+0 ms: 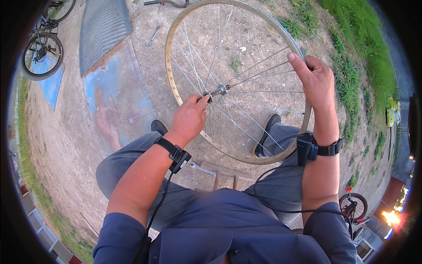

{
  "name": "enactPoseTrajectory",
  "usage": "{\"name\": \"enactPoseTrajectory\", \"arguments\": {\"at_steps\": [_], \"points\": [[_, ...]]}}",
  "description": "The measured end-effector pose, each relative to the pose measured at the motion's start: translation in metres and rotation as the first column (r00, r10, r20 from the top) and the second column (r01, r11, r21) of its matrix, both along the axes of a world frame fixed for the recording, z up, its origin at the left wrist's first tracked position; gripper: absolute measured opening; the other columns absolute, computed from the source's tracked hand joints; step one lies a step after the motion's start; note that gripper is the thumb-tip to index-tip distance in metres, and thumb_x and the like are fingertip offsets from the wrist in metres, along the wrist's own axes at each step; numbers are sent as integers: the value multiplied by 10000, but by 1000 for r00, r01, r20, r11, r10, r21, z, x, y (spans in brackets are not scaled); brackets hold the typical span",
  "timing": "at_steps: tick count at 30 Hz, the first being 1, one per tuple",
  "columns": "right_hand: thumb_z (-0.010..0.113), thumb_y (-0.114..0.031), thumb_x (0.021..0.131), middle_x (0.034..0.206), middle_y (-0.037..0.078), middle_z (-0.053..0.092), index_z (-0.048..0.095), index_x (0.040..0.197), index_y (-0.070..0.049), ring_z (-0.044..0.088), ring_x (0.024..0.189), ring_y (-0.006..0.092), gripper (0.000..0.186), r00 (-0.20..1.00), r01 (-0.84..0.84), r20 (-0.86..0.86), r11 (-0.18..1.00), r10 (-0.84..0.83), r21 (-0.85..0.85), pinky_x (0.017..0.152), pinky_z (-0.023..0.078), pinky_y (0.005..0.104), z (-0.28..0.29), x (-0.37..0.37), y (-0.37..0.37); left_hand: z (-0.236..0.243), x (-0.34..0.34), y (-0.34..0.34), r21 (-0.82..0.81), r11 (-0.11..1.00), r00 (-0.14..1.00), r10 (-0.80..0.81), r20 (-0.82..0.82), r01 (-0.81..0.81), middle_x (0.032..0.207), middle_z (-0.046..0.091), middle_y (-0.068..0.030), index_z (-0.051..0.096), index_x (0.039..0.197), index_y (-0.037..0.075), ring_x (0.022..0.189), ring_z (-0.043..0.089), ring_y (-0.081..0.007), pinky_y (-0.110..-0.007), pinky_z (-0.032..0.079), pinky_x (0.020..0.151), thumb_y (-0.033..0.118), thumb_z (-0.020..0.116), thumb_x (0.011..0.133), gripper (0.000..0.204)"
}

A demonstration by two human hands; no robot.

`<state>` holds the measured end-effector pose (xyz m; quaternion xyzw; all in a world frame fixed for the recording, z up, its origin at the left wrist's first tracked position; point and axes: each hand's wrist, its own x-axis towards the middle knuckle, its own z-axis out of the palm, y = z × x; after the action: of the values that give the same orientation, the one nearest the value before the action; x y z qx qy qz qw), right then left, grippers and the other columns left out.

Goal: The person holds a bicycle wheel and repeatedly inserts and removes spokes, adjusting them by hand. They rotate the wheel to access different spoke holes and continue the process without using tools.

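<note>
A bare bicycle wheel without a tyre stands tilted in front of me, its metal rim (169,57) dull and stained. Thin spokes run to the hub (222,89) at its middle. My left hand (188,117) is closed at the near end of the axle, thumb and fingertips on a small dark part there; the fingers partly hide it. At the right side of the wheel, my right hand (317,83) grips the rim, thumb on the near face and fingers wrapped behind.
A spanner (153,36) lies on the dirt beyond the wheel, and another spanner (201,168) lies near a low wooden frame (226,170) between my legs. Painted sheet metal (118,83) covers ground at left. Bicycles stand far left (42,55) and lower right; grass (365,39) grows at right.
</note>
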<state>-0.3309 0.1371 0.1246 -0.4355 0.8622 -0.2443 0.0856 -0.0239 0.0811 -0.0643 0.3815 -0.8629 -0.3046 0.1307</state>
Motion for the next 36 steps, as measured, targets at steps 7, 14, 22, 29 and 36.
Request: {"name": "enactPoseTrajectory", "arguments": {"at_steps": [7,14,22,29,36], "points": [[753,-674,891,578,65,502,611,657,-1,483,572,181,726,1000,15,10,1000,-15,14,545,407,371,1,1,0,2,-1,1,13,1000,1000,7,5,-7,1239,635,-125,662,1346,80,1068,675,-349,-430,571,882,78,742,900,453],[757,-669,890,582,69,501,616,663,3,481,576,186,723,1000,19,-5,1000,-19,17,549,407,380,0,-1,-1,1,-1,1,6,1000,999,6,34,-7,1253,632,-120,656,1356,85,1075,674,-349,-433,570,896,89,733,910,453],[754,-669,893,584,75,491,583,648,6,470,572,187,738,1000,4,-6,1000,-4,6,548,400,384,0,-2,-1,1,-1,0,0,1000,999,-3,53,3,1249,614,-114,652,1367,116,1084,676,-336,-447,579,899,144,704,953,418],[744,-689,890,579,67,485,576,639,0,464,571,185,752,1000,8,-16,1000,-8,11,541,391,385,-1,-2,-1,0,-1,0,8,1000,999,-7,42,7,1250,612,-122,651,1366,109,1086,675,-341,-451,577,902,143,704,953,418],[748,-680,893,579,65,481,579,647,2,459,573,181,745,1000,11,-17,1000,-11,20,543,393,382,0,-2,-1,0,-2,0,10,1000,999,-6,54,6,1251,611,-120,652,1373,110,1081,677,-342,-449,578,900,145,704,956,422]]}}
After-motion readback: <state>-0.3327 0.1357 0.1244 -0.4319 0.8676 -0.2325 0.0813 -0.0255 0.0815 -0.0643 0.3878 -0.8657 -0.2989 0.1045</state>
